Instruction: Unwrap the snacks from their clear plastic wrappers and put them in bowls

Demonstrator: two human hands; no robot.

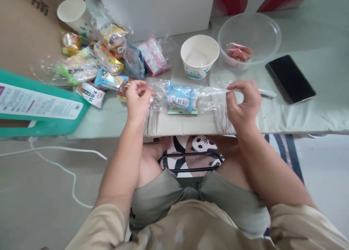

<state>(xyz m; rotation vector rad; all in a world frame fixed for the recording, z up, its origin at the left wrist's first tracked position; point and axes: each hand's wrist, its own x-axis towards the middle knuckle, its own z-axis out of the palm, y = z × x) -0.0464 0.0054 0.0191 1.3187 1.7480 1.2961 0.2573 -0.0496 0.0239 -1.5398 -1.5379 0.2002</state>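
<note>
A clear plastic bag (209,95) lies across the near edge of the low table (300,115), stretched between both hands. Inside it sits a blue snack packet (180,98). My left hand (137,99) is closed, pinching the bag's left end. My right hand (242,100) is closed too, with thumb and forefinger pinching the bag's right end. Just behind the bag stands an empty white paper bowl (199,55).
A pile of wrapped snacks (106,64) covers the table's left part, with a paper cup (73,14) behind. A clear plastic bowl (249,37) holds red packets. A black phone (290,78) lies right. A teal box (40,108) sits far left, a white box (155,10) behind.
</note>
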